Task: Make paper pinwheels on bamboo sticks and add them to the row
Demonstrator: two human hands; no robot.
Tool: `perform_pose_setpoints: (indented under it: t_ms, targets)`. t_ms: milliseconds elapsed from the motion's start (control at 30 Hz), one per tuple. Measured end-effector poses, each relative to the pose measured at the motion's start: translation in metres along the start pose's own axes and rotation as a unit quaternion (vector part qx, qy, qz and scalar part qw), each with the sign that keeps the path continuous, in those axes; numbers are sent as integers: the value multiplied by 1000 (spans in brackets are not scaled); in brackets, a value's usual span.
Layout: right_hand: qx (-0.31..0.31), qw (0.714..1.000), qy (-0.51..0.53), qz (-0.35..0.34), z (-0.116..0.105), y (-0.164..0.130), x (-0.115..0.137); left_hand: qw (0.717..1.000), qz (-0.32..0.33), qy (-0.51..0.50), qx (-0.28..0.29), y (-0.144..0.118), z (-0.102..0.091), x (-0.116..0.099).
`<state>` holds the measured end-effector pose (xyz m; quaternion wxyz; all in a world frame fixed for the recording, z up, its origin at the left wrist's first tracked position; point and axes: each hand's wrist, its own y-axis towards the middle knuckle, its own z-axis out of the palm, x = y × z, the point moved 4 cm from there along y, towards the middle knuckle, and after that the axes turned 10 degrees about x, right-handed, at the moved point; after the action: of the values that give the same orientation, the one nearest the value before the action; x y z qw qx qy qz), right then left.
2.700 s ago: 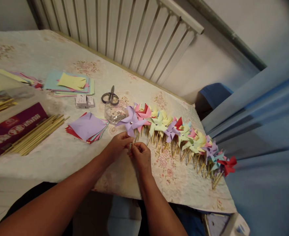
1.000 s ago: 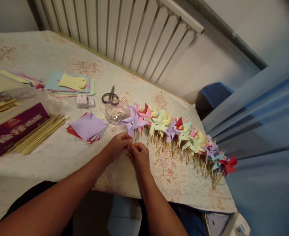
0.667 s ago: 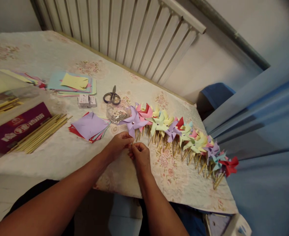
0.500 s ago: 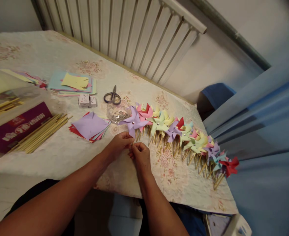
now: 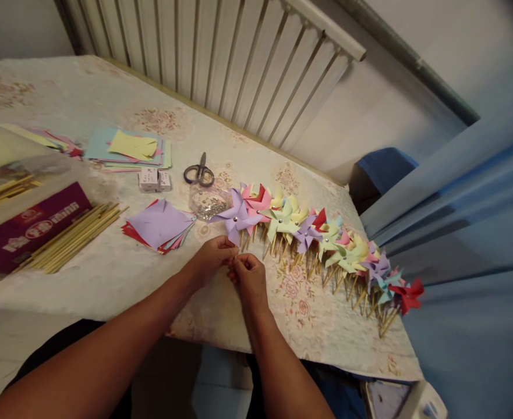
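"So, grip?"
"Left hand (image 5: 212, 254) and right hand (image 5: 253, 280) both pinched, tips just beside each other; can't tell on what."
"Purple pinwheel (image 5: 239, 216)?"
"Just beyond the tips, left hand nearer. Long axis: can't tell."
"Crowding?"
"Clear bag (image 5: 207, 206) just left, pinwheel row (image 5: 346, 256) running rightward, scissors (image 5: 200, 171) farther back."

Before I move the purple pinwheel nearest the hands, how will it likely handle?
The purple pinwheel will probably feel light, since its paper looks thin. Its folded blades could crease if squeezed. With a shiny pin at its centre, it may spin when nudged.
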<state>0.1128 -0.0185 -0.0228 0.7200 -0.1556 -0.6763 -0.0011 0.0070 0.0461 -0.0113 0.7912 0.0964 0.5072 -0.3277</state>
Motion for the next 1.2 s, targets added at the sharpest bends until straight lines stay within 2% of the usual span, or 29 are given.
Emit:
perform_pose_setpoints:
  t_ms: [1200]
  targets:
    - [6,1000,-18,15,0,-1,0,1000,-12,7,-2,0,-2,8]
